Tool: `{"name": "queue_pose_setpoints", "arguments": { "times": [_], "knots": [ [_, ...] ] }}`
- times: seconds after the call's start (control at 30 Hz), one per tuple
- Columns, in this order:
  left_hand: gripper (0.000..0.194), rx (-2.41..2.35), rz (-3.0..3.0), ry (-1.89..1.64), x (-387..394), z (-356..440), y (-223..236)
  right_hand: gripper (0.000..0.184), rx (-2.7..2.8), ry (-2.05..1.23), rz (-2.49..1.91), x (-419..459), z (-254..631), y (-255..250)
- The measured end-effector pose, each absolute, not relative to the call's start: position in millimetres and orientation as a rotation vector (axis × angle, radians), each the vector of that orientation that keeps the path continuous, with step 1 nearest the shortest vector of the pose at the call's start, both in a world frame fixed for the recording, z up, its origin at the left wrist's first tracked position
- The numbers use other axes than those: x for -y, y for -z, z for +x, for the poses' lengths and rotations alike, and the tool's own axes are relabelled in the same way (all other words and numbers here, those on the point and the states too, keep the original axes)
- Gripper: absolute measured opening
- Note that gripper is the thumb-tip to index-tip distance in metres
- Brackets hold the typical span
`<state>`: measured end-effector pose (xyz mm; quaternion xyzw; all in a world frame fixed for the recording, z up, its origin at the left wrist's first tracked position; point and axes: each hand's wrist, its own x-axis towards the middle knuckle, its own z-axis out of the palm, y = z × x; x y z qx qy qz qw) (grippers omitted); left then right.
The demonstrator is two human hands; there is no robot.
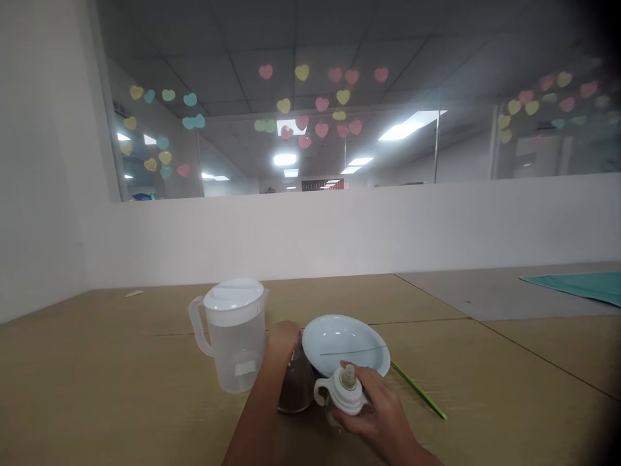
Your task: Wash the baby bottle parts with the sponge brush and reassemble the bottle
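Note:
My left hand (pixel 286 333) is closed at the top of a dark brown container (pixel 295 385), wide at the base and narrower above; its fingers are partly hidden. In my right hand (pixel 383 411) is a sippy cup (pixel 347 393) with a white collar, a side handle and a pale nipple-like spout pointing up. My thumb and fingers wrap around its collar, and its lower body is mostly out of sight. Just behind both sits a white oval bowl (pixel 334 330) with a thin stick or straw (pixel 354 351) lying across it.
A translucent lidded pitcher (pixel 237 343) stands left of my left forearm. A green stick (pixel 418 389) lies on the tan table (pixel 121 382) to the right of the bowl. Farther right is a teal cloth or mat (pixel 582 286). A white wall (pixel 242 239) rises behind.

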<state>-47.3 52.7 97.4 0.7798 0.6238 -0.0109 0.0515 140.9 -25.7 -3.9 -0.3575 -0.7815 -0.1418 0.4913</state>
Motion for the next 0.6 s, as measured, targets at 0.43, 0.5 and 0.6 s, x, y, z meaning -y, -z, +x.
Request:
{"name": "queue_pose_setpoints", "arguments": {
  "times": [0.43,0.5,0.6],
  "knots": [
    [0.047,-1.181,2.65,-0.435,73,-36,-172,0.048,1.924,0.251,-0.991,28,142,4],
    [0.045,-1.208,2.639,-0.421,66,-33,-169,0.05,1.925,0.253,-0.976,28,142,3],
    [0.048,-1.22,2.634,-0.327,45,-31,-161,0.054,1.922,0.245,-0.976,27,141,3]
  ]
}}
